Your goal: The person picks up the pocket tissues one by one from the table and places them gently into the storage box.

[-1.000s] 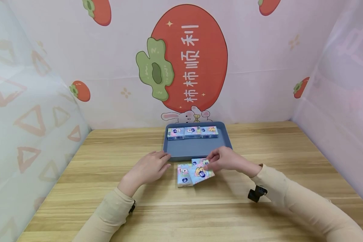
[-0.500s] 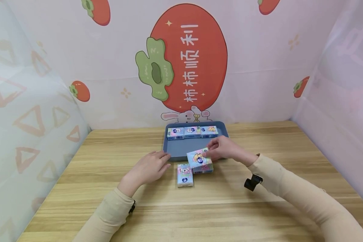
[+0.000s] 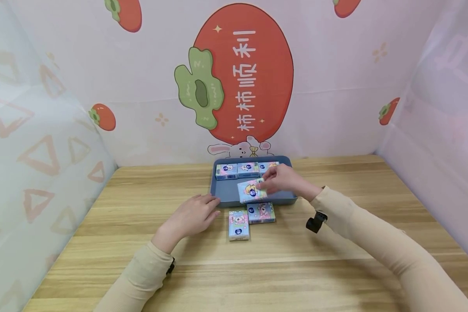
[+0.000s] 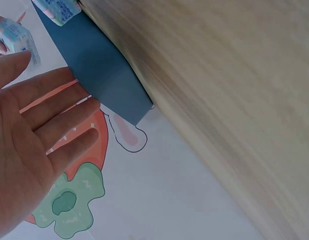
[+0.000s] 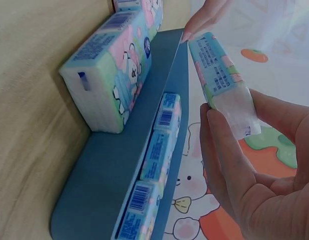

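Observation:
My right hand (image 3: 284, 178) pinches a small blue tissue pack (image 3: 249, 190) between thumb and fingers, over the front part of the blue-grey tray (image 3: 224, 190). In the right wrist view the pack's plain white end (image 5: 237, 107) shows between the fingertips. My left hand (image 3: 188, 219) holds nothing; its fingertips are at the tray's front left corner, and in the left wrist view its fingers (image 4: 54, 107) lie nearly straight and spread. Two more tissue packs lie on the table: one (image 3: 261, 212) right by the tray's front edge, another (image 3: 238, 226) turned lengthwise to its left.
Along the tray's back side runs a row of three tissue packs (image 3: 248, 170), the right one partly behind my right hand. A printed cloth (image 3: 331, 125) hangs behind the wooden table (image 3: 234, 281), with more cloth at both sides.
My right hand has lifted the tissue pack from above the table packs and carried it forward over the tray. The pack beneath it is now uncovered. My left hand has stayed in place.

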A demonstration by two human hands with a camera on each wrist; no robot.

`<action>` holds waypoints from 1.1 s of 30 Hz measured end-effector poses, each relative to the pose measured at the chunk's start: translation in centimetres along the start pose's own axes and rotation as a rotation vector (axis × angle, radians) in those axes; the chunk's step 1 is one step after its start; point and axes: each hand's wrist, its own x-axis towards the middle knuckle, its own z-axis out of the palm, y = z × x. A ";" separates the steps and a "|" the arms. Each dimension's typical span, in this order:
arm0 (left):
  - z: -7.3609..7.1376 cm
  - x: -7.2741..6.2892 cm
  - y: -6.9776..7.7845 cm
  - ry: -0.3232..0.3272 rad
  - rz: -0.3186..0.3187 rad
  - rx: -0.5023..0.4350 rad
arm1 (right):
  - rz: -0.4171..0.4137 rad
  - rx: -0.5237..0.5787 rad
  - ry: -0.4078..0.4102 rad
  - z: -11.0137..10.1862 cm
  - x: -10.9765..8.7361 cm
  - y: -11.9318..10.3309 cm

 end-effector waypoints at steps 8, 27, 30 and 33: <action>-0.1 0.0 0.0 -0.010 -0.005 0.001 | 0.045 -0.032 0.015 -0.1 1.7 -0.6; -0.4 0.0 0.2 -0.002 0.009 0.004 | 0.092 -0.085 0.033 0.4 5.5 -1.6; -0.5 0.0 0.2 -0.004 0.010 0.005 | 0.096 -0.095 0.035 0.7 6.1 -1.5; -0.5 -0.1 0.1 -0.007 0.009 0.009 | 0.106 -0.111 0.042 0.9 6.9 -1.6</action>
